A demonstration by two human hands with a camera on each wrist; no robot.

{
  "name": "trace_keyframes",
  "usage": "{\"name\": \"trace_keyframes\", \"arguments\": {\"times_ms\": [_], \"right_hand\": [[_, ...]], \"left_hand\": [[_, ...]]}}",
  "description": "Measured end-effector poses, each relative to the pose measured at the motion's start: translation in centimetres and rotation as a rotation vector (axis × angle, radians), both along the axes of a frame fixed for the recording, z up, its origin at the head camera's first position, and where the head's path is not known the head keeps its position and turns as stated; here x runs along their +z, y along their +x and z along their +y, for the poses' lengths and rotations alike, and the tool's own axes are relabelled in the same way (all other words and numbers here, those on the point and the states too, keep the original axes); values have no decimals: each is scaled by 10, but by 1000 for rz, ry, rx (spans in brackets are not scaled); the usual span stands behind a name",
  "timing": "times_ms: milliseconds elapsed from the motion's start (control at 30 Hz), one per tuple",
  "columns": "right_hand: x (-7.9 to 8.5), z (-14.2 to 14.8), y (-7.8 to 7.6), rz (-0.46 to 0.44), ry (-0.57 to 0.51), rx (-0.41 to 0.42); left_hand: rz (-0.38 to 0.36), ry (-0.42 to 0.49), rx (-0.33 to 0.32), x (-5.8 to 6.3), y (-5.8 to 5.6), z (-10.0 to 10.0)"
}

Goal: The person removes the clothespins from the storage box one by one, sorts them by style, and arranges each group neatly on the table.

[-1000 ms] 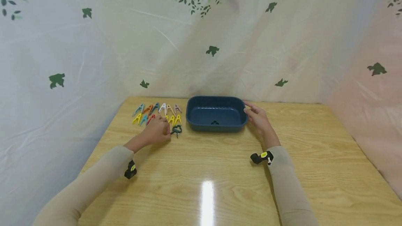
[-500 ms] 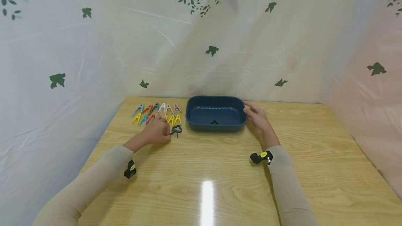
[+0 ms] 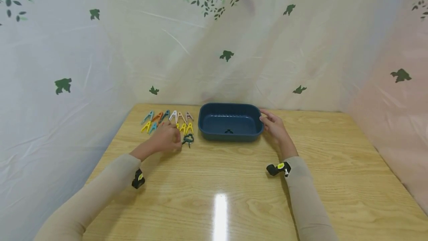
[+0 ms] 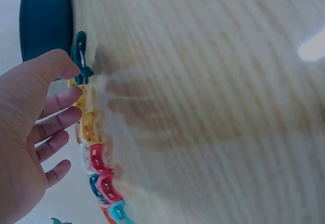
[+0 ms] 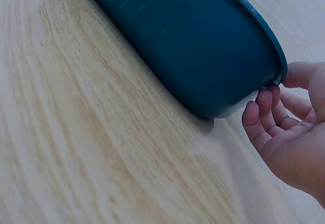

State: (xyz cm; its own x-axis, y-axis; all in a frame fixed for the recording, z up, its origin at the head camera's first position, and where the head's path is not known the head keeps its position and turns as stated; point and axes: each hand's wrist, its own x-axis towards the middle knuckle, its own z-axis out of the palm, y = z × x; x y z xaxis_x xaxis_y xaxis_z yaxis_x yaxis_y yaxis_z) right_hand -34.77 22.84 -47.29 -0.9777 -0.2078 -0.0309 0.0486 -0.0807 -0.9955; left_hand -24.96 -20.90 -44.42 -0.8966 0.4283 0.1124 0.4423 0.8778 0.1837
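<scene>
A dark green clip with a rounded head [image 3: 188,139] lies at the near end of a group of clothespins [image 3: 182,127]. My left hand [image 3: 166,138] is right at its left side. In the left wrist view, the thumb tip of the left hand [image 4: 30,112] meets the clip's end [image 4: 81,56], and a gap shows between thumb and forefinger. The other fingers are loosely bent. My right hand [image 3: 275,125] holds the right end of a dark blue plastic tub [image 3: 230,137]. In the right wrist view, thumb and fingertips [image 5: 264,99] pinch the tub's rim.
More clothespins in two rows lie left of the tub: light blue [image 3: 148,116], orange [image 3: 157,116], white [image 3: 173,115] and yellow [image 3: 189,128]. The left hand partly covers the nearer row. A leaf-patterned sheet [image 3: 187,70] hangs behind the wooden table [image 3: 234,181].
Both hands, the tub and the clothespins stay almost where they were. The head view has shifted very slightly.
</scene>
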Motion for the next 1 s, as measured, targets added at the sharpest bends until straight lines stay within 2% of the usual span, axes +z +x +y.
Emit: {"name": "trace_keyframes", "arguments": {"times_ms": [200,300,500,700,867,1000], "right_hand": [[1,-1,0,-11,-25,11],[2,-1,1,-12,-22,11],[1,-1,1,0,-16,11],[-1,1,-1,10,-14,8],[0,0,-1,2,1,1],[-1,0,-1,-9,-23,10]], "left_hand": [[118,47,-41,9,-6,3],[140,79,-46,16,-11,8],[136,144,-57,36,-23,25],[164,185,-96,55,-35,53],[142,190,-138,58,-47,78],[77,181,-145,55,-56,99]]}}
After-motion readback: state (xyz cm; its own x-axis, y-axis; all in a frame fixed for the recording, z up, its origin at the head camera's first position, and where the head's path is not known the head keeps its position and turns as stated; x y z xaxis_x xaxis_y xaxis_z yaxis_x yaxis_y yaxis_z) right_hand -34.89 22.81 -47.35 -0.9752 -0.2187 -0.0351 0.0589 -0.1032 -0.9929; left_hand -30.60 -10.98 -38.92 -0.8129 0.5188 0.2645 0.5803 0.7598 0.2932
